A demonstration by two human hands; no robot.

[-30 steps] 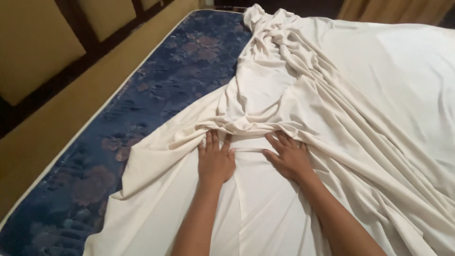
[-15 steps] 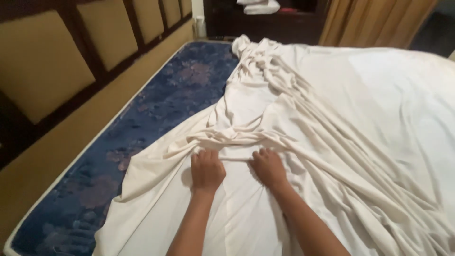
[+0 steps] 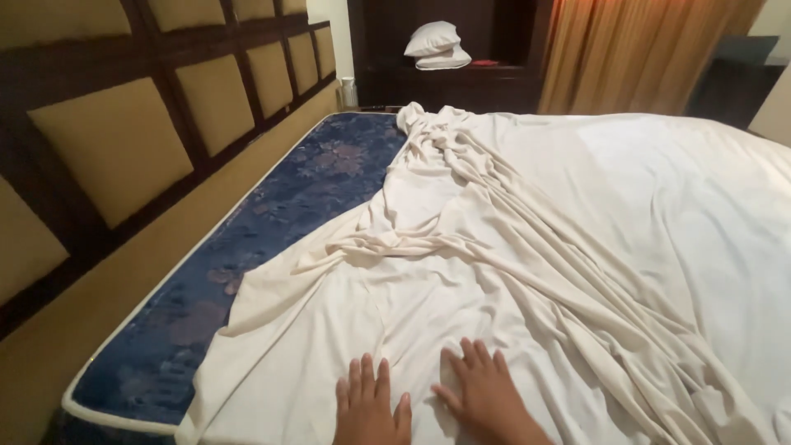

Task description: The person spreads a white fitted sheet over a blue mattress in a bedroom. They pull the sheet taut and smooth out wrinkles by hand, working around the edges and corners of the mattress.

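Both palms down, flat on a cream bed sheet [image 3: 527, 247] near the mattress's near edge. Left hand [image 3: 371, 408] with fingers spread, pressing the cloth, nothing pinched. Right hand [image 3: 486, 394] just beside it, fingers likewise splayed, flat on the sheet, gripping nothing. Sheet draped over most of the blue floral mattress [image 3: 272, 214], bunched into long folds running from the far edge toward the near right corner, smoother by the hands. Left strip of mattress bare along the padded headboard [image 3: 124, 132]. 2 white pillows [image 3: 437, 45] stacked on a dark shelf beyond the far edge, orange curtain [image 3: 634, 49] beside them.
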